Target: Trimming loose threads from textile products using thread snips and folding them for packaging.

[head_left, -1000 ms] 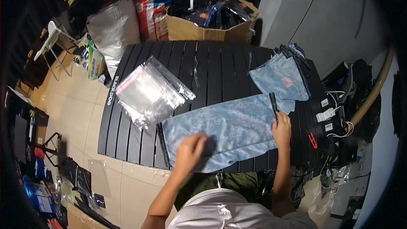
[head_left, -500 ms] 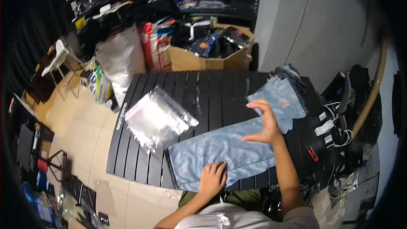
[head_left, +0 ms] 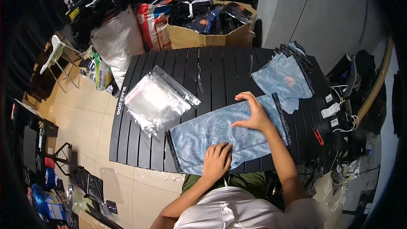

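Note:
A blue-grey patterned piece of cloth [head_left: 205, 133] with black bands at both ends lies flat across the front of the slatted table. My left hand [head_left: 217, 161] rests flat on its near part, fingers extended over the fabric. Above the cloth's right half is my right hand [head_left: 254, 116], thumb and fingers curved wide apart with nothing between them. Whether its wrist touches the fabric, I cannot tell. A stack of similar blue-grey cloths [head_left: 284, 76] with black edges sits at the table's far right. Clear plastic bags [head_left: 154, 99] lie at the left.
The black slatted table [head_left: 212, 63] fills the middle. Behind it stand a cardboard box [head_left: 207, 40] of packed garments and a white sack [head_left: 118, 36]. At the right edge are a red-handled tool [head_left: 319, 137] and a white plug with cables [head_left: 330, 110].
The cloth's right end with its black band now shows, separate from the stack. My right hand has shifted slightly left over the cloth. The whole view has tilted a little.

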Tool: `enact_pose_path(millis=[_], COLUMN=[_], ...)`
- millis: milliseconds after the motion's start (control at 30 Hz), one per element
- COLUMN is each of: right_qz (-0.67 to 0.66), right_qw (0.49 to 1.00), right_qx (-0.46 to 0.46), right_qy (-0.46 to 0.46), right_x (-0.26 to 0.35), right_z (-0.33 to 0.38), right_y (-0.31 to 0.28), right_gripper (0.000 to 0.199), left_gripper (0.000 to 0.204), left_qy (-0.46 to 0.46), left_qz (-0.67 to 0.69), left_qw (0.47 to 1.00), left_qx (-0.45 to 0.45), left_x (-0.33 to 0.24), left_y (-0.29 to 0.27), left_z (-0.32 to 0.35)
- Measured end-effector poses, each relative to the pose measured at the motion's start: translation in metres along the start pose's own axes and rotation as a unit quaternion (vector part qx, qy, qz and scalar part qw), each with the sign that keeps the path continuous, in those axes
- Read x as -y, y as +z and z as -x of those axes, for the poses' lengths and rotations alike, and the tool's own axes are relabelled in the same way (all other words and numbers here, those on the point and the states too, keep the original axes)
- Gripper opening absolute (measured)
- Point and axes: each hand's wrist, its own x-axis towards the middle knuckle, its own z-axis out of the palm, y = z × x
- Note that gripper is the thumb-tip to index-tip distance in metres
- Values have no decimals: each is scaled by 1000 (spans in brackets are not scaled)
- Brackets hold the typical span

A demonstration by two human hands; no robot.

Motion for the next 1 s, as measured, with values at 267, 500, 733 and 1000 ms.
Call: enact_pose_path(millis=[267, 500, 733, 1000], right_qz=[-10, -2, -1, -10], right_qw=[1000, 1000, 1000, 1000], right_qx=[-1, 2, 4, 15], right_qy=[-1, -7, -2, 13], right_x=[1, -3, -3, 2], right_z=[0, -2, -1, 2], right_y=[2, 2, 1, 0], right_gripper=[72, 71, 71, 69], left_gripper=[33, 32, 32, 32], left_qy=[0, 1, -2, -1], left_qz=[6, 4, 7, 7], left_qw=[1000, 1000, 1000, 1000], left_qx=[0, 6, 7, 11], left_x=[2, 2, 2, 3], left_y=[1, 0, 0, 0], left_z=[2, -1, -2, 0])
